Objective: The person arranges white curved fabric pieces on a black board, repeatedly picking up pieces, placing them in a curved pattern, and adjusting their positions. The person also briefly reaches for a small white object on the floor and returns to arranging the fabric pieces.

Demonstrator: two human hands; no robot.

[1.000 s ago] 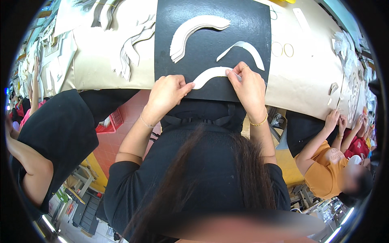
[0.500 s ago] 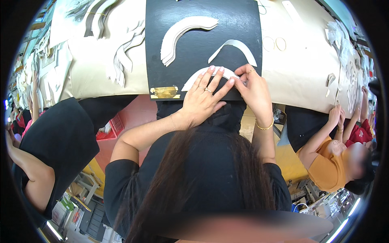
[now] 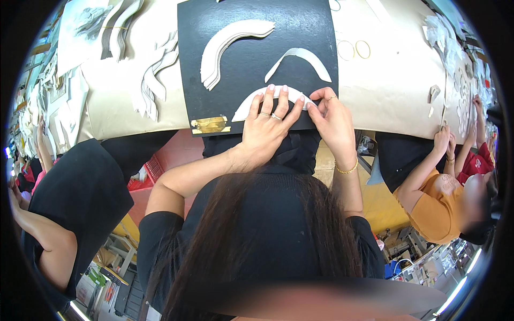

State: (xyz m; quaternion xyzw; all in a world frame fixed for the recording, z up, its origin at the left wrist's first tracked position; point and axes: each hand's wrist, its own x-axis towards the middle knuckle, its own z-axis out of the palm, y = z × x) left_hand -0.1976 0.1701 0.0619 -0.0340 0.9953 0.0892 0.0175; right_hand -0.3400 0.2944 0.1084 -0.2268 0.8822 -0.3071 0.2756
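Observation:
A white curved strip (image 3: 246,107) lies near the front edge of a black board (image 3: 251,64). My left hand (image 3: 266,128) rests on it, fingers outstretched and fingertips at its outer curve, holding nothing. At the strip's right end, my right hand (image 3: 334,122) pinches the edge between thumb and forefinger. Just beyond, a thin white curved strip (image 3: 300,52) arches on the board. Farther left lies a stack of similar curved pieces (image 3: 217,47), fanned slightly. My fingers cover part of the near strip.
Yellowish tape (image 3: 210,125) marks the board's front left corner. Loose white strips (image 3: 153,80) and a banded bundle (image 3: 120,27) lie to the left. Rubber bands (image 3: 363,49) and clear plastic (image 3: 441,40) are on the right. A co-worker in orange (image 3: 428,206) sits right; another person's arm (image 3: 45,230) is left.
The view has shifted, so the board and table appear slightly farther left. My left fingers sit a little differently on the strip; my right hand stays pinched at its right end.

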